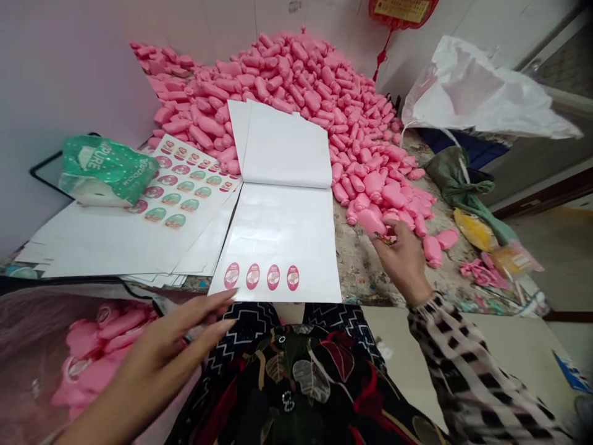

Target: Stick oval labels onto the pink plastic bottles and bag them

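A big heap of pink plastic bottles (296,80) covers the back of the table. My right hand (402,256) reaches to the heap's near edge, its fingers closing round one pink bottle (373,221). In front of me lies a white sticker sheet (282,238) with several oval pink stickers (262,276) left along its near edge. My left hand (173,340) hovers low at the left with fingers stretched out flat, holding nothing, its tips near the sheet's near left corner.
More sticker sheets (180,179) with pink and green ovals lie at left under a green tissue pack (104,167). A bag of pink bottles (92,352) sits at lower left. A white plastic sack (472,93) and crumpled bags (467,185) lie at right.
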### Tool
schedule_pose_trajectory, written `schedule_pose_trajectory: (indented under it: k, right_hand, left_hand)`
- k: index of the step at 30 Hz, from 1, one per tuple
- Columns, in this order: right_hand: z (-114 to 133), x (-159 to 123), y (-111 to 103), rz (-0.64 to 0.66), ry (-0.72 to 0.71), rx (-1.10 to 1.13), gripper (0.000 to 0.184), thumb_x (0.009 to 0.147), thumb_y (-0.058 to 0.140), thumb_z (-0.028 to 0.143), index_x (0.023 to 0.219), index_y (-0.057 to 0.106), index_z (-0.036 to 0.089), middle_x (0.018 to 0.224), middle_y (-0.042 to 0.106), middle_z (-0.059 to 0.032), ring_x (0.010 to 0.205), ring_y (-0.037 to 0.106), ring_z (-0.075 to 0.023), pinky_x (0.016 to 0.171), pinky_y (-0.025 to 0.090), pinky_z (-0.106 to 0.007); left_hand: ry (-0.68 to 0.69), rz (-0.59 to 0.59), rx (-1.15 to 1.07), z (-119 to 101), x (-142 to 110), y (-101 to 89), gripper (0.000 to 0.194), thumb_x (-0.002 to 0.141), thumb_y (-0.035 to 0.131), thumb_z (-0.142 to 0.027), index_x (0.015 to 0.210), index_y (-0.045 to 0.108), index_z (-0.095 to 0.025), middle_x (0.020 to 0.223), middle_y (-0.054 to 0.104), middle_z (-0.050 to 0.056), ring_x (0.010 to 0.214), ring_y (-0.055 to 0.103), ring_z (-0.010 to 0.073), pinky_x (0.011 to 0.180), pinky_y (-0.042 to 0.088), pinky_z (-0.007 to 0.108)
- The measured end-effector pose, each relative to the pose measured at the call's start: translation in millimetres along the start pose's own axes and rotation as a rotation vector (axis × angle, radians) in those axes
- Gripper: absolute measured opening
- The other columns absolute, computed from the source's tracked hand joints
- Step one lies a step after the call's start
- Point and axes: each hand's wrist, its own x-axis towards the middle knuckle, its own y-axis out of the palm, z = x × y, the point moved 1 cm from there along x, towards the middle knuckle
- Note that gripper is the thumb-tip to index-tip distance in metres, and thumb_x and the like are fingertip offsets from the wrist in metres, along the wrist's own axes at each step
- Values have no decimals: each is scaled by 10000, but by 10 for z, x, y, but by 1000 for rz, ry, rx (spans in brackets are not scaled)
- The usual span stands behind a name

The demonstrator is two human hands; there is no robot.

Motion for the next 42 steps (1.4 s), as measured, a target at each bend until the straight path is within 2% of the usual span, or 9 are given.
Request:
schedule_pose_trajectory:
  k: [4,6,8,11,15,20,24,33,42]
  right_hand:
    - [591,-454,-292,579,-420,242,351,801,570,247,1151,592,264,1042,665,-34,862,606,-187,724,462,-314]
    - [870,-663,-382,810,-584,287,359,798,538,154,1129,600,278,970,669,-5,845,609,-164,736,461,-300]
    - [1027,-784,-400,900,-615,393,340,806,524,122,1101,599,274,1001,657,4,881,604,-148,770,458,-286]
    - [996,-795,-268,855,-470,511,336,833,579,229,1163,553,287,1052,628,-1,875,593,-140,760,466,-275]
    - [784,-710,55,606,-299,330,248,934,441,351,1087,614,260,944,607,-27,829,578,-151,728,444,-288]
    - [825,-713,284,444,-365,5,217,934,443,305,966,635,208,915,608,-42,856,572,-173,709,395,-287]
    - [911,-716,334,416,-405,-111,230,947,415,307,920,619,203,901,605,-42,843,563,-171,672,363,-283]
    - [928,-634,359,445,-467,-179,224,939,436,319,894,634,226,892,602,-22,786,558,-153,609,306,-281]
    - [893,-574,346,481,-475,-111,200,919,471,306,882,646,216,866,607,-19,761,547,-140,598,290,-267]
  left_hand:
    - [341,195,173,-442,194,471,550,849,563,-347,1376,405,-349,1403,469,22,1287,410,250,1097,287,466]
    - [359,308,134,-543,277,661,609,839,574,-308,1408,355,-300,1373,497,61,1242,454,253,1064,325,443]
    - [275,439,12,-557,324,769,553,825,577,-260,1355,421,-256,1239,595,71,1095,558,240,959,417,395]
    - [96,576,-134,-490,356,795,299,804,582,-250,1099,582,-205,970,666,28,836,606,191,735,474,308]
    - [83,367,93,-414,384,709,150,863,494,-319,854,575,-193,785,614,-2,717,556,162,637,440,285]
    - [303,195,516,-369,409,747,256,911,424,-279,1100,568,-183,1249,557,107,1049,568,234,871,467,404]
    - [263,179,649,-294,436,842,400,898,464,-272,1288,480,-188,1441,405,118,1138,555,266,913,475,438]
    - [230,75,795,-337,518,874,259,923,398,-279,1096,569,-191,1236,607,67,867,645,266,670,517,414]
    - [301,75,797,-257,564,886,251,902,439,-235,1111,575,-204,1238,600,42,893,587,267,759,482,424]
